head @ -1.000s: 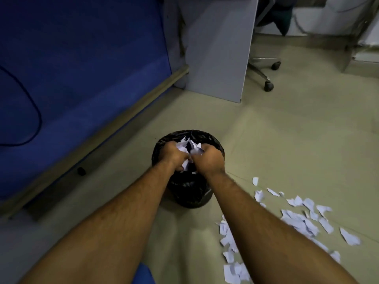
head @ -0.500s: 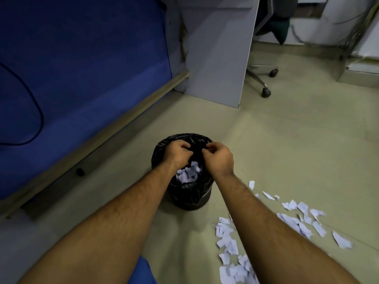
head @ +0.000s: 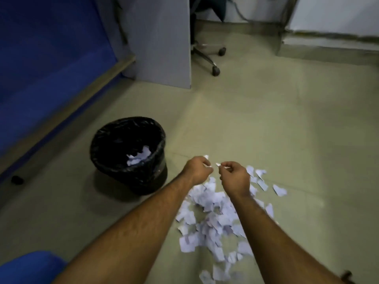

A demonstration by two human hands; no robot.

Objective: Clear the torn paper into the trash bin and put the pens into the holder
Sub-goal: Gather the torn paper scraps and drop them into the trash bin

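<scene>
White torn paper (head: 211,210) lies heaped on the floor (head: 287,140) right of the black trash bin (head: 114,169), some already inside. Above the heap, left hand (head: 198,169) and right hand (head: 235,177) each pinch small scraps, fingers curled.

Both forearms reach forward over a heap of torn paper (head: 213,214) on the floor (head: 287,130). The left hand (head: 198,169) and right hand (head: 235,177) sit side by side, fingers curled, each pinching a small white scrap. At 10 o'clock from the hands stands the bin (head: 114,167), lined with a black bag, some paper inside it. A blue wall (head: 47,64) runs along 9 to 11 o'clock. At 12 o'clock are a grey panel (head: 162,42) and chair casters (head: 216,70).
</scene>
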